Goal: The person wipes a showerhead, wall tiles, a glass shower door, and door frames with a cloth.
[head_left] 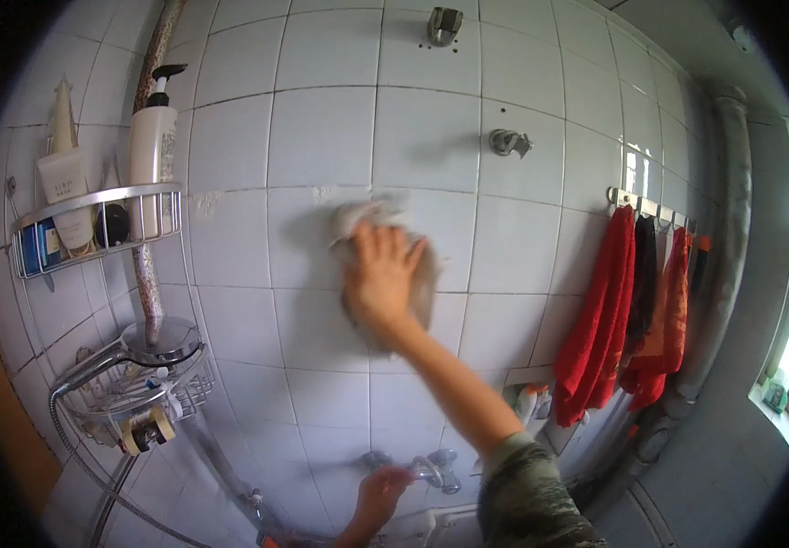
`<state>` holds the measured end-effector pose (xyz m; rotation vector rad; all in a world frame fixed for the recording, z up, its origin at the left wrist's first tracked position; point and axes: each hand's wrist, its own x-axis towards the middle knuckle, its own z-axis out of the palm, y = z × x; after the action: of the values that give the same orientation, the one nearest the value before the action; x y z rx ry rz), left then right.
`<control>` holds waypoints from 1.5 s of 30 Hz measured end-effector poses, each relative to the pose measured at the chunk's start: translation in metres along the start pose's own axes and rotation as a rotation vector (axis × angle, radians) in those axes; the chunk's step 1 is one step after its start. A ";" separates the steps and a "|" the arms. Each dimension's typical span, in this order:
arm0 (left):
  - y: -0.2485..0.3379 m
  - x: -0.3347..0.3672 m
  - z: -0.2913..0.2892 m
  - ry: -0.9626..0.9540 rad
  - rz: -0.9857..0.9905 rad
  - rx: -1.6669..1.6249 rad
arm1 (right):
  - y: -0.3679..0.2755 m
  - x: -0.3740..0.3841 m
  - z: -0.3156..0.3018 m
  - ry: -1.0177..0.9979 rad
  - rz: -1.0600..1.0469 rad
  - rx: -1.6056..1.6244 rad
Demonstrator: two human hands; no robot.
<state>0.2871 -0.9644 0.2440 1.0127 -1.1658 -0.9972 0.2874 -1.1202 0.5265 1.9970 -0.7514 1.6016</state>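
Observation:
My right hand (pixel 381 279) presses a greyish cloth (pixel 426 283) flat against the white tiled wall (pixel 326 242). Its fingers are spread over the cloth, and folds show above and beside them, slightly blurred. Lower down, my left hand (pixel 381 493) is closed at a chrome tap (pixel 431 470) fixed to the wall; its fingertips are partly hidden.
A wire corner shelf (pixel 93 196) at left holds a pump bottle (pixel 152 146) and tubes. Below hangs a shower head with hose (pixel 84 374). Red towels (pixel 595 320) hang from hooks at right. Two metal brackets (pixel 509 142) jut from the upper wall.

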 end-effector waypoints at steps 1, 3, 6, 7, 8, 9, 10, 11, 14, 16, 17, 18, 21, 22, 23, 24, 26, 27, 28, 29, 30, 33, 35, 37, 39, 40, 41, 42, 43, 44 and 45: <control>0.000 -0.002 -0.004 0.025 0.050 0.005 | -0.015 -0.018 0.007 -0.110 -0.075 0.031; 0.006 -0.011 -0.013 0.056 0.088 0.008 | -0.035 -0.058 0.022 -0.247 -0.238 0.087; 0.017 -0.029 -0.032 0.124 0.052 -0.057 | -0.048 -0.128 0.036 -0.454 -0.406 0.177; 0.017 -0.032 -0.038 0.120 0.066 -0.126 | -0.043 -0.152 0.047 -0.496 -0.471 0.205; 0.020 -0.035 -0.044 0.122 0.080 -0.127 | -0.035 -0.171 0.054 -0.554 -0.539 0.175; 0.023 -0.042 -0.053 0.139 0.094 -0.126 | -0.035 -0.177 0.049 -0.760 -0.522 0.188; 0.029 -0.047 -0.058 0.158 0.093 -0.129 | -0.022 -0.187 0.052 -0.661 -0.515 0.190; 0.034 -0.050 -0.063 0.160 0.062 -0.103 | -0.017 -0.181 0.054 -0.664 -0.508 0.158; 0.036 -0.057 -0.086 0.202 0.028 -0.048 | -0.043 -0.122 0.037 -0.497 -0.265 0.075; 0.023 -0.060 -0.103 0.246 0.027 -0.004 | -0.071 -0.067 0.042 -0.272 -0.218 0.149; 0.023 -0.064 -0.108 0.253 0.025 -0.002 | -0.083 -0.039 0.048 -0.178 -0.233 0.125; 0.025 -0.067 -0.113 0.272 0.003 0.011 | -0.097 -0.014 0.052 -0.139 -0.238 0.137; 0.011 -0.074 -0.131 0.313 -0.025 0.064 | -0.138 0.040 0.075 -0.023 -0.257 0.181; 0.000 -0.073 -0.136 0.358 0.044 0.064 | -0.146 0.049 0.088 -0.001 -0.282 0.189; -0.008 -0.071 -0.140 0.401 0.114 0.063 | -0.154 0.054 0.098 0.021 -0.306 0.195; -0.011 -0.075 -0.142 0.411 0.101 -0.012 | -0.167 0.052 0.104 0.019 -0.289 0.210; -0.015 -0.079 -0.146 0.434 0.064 -0.052 | -0.173 0.047 0.109 0.003 -0.309 0.190; -0.015 -0.082 -0.147 0.452 0.029 -0.097 | -0.177 0.043 0.111 -0.015 -0.332 0.165; -0.008 -0.085 -0.148 0.389 -0.087 -0.083 | -0.178 0.031 0.116 -0.094 -0.391 0.084; -0.006 -0.083 -0.148 0.396 -0.089 -0.082 | -0.180 0.014 0.124 -0.122 -0.457 0.101; -0.006 -0.085 -0.148 0.393 -0.084 -0.095 | -0.187 -0.007 0.126 -0.237 -0.494 0.100; 0.010 -0.092 -0.146 0.382 -0.100 -0.077 | -0.178 -0.098 0.154 -0.381 -0.546 0.086; 0.017 -0.098 -0.144 0.310 -0.117 0.037 | -0.160 -0.166 0.171 -0.427 -0.601 0.198; 0.033 -0.112 -0.150 0.287 -0.064 0.039 | -0.164 -0.198 0.154 -0.817 -0.706 0.157; 0.068 -0.118 -0.150 0.156 0.040 0.209 | -0.153 -0.240 0.160 -0.609 -0.779 0.203; 0.093 -0.122 -0.148 0.123 0.044 0.219 | -0.143 -0.260 0.167 -0.396 -0.834 0.225; 0.116 -0.122 -0.151 0.107 0.170 0.276 | -0.147 -0.270 0.164 -0.397 -0.841 0.248; 0.148 -0.119 -0.151 0.109 0.331 0.355 | -0.145 -0.277 0.160 -0.597 -0.762 0.290; 0.174 -0.114 -0.153 0.145 0.426 0.455 | -0.141 -0.285 0.157 -0.796 -0.675 0.328; 0.202 -0.110 -0.155 0.218 0.503 0.503 | -0.146 -0.281 0.137 -0.890 -0.348 0.620; 0.229 -0.091 -0.155 0.223 0.563 0.525 | -0.132 -0.290 0.135 -0.712 -0.403 0.479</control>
<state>0.4480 -0.8054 0.4277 1.0739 -1.4461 -0.1248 0.4243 -1.0756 0.2115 2.8887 -0.1461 0.8695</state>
